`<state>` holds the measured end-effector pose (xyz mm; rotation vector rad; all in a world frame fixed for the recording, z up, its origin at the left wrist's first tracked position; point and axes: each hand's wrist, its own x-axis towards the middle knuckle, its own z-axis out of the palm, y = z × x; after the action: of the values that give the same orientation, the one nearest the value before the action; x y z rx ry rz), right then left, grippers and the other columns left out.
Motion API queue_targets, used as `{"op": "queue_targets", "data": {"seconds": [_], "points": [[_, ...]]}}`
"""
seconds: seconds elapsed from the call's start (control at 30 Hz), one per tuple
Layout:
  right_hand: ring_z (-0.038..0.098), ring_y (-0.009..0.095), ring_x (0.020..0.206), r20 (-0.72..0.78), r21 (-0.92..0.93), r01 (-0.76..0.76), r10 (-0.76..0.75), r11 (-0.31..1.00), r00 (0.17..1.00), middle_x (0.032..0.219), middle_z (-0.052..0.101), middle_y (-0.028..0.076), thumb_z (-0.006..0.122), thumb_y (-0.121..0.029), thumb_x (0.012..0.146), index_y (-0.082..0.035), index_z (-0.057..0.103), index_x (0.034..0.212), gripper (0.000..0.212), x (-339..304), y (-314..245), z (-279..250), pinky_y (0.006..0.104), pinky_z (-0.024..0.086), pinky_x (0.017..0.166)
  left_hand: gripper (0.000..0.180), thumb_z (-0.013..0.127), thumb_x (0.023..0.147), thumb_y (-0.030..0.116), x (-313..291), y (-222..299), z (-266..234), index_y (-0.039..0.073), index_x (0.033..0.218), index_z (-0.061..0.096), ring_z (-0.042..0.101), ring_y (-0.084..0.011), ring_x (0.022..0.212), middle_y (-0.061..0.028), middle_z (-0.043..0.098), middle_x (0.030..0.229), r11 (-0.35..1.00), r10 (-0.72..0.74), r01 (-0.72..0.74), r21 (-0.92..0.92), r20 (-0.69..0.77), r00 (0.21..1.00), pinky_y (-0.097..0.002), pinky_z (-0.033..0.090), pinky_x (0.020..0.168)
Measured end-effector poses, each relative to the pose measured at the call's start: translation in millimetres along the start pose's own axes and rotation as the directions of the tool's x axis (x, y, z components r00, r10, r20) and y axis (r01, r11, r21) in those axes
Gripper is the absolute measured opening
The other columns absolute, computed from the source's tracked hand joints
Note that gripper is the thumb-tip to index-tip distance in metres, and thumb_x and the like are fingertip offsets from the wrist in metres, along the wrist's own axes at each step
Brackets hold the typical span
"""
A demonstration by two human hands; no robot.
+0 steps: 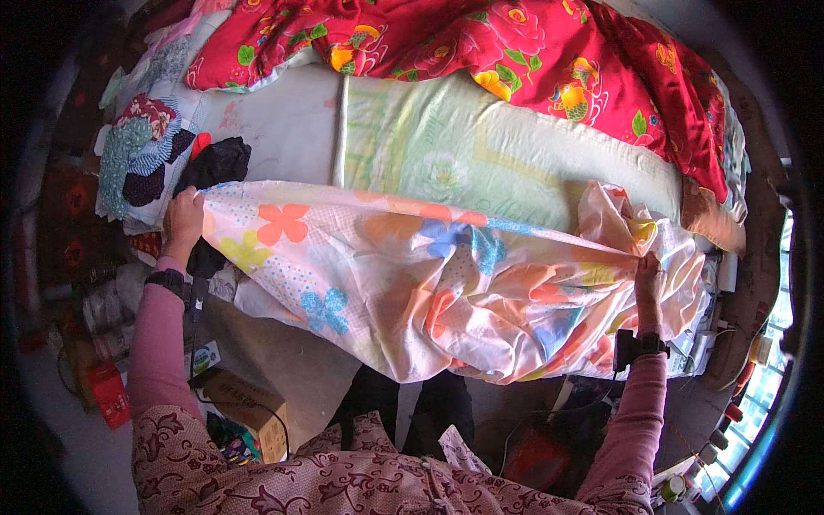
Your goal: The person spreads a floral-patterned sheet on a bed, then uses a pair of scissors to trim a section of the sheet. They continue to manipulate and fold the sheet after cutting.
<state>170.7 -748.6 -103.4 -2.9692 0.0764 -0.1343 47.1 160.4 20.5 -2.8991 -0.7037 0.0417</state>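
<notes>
A pale pink sheet (378, 292) printed with large coloured flowers is stretched between my two hands along the near side of the bed. My left hand (183, 221) grips its left corner, fingers closed round the cloth. At the right, my right hand (650, 276) is closed on the sheet's upper edge, with bunched folds beyond it. The edge between the hands is pulled fairly taut, while the lower part hangs in creases over the bedside. A black cloth or bag (219, 160) lies just beyond my left hand.
A red flowered quilt (515, 51) is heaped along the far side of the bed. Between it and the sheet lies a pale green bed cover (429, 142). Folded clothes (142, 159) are piled at the left. A cardboard box (249, 408) and a red box (108, 395) stand on the floor.
</notes>
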Motion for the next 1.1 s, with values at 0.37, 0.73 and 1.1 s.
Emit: {"op": "queue_targets", "data": {"seconds": [0.37,0.73,1.1], "points": [[0.063,0.049,0.083,0.023,0.173,-0.112,0.109,0.979,0.994,0.084,0.065,0.025,0.054,-0.019,0.095,-0.005,0.057,0.091,0.015,14.0,0.2,13.7,0.0553,0.049,0.071,0.027,0.066,0.083,0.022,44.2,-24.2,31.9,0.001,0.101,0.066,0.066,-0.0445,0.097,-0.0245,0.069,0.099,0.975,-0.11,0.111,-0.192,0.017,0.994,-0.0515,0.052,0.085],[0.059,0.039,0.116,-0.191,0.103,0.472,-0.449,0.875,0.873,0.126,0.059,0.02,0.053,0.004,0.091,-0.001,0.056,0.128,0.038,-28.9,-202.8,-70.1,0.0435,0.053,0.09,0.065,0.064,0.08,-0.004,-69.0,149.0,24.5,0.003,0.142,0.045,0.043,-0.0406,0.137,-0.0199,0.042,0.149,0.885,0.338,-0.396,-0.245,-0.247,0.908,-0.0452,0.039,0.112],[0.07,0.028,0.087,-0.014,0.947,0.228,-0.678,0.227,0.735,0.098,0.067,0.017,0.051,0.008,0.086,0.002,0.064,0.111,0.03,-86.7,-412.2,-257.0,0.0345,0.054,0.074,0.081,0.074,0.081,0.022,-131.7,274.5,91.6,0.004,0.15,0.035,0.036,-0.0367,0.14,-0.017,0.036,0.151,0.754,0.482,-0.488,-0.439,-0.135,0.866,-0.0529,0.032,0.112]]}}
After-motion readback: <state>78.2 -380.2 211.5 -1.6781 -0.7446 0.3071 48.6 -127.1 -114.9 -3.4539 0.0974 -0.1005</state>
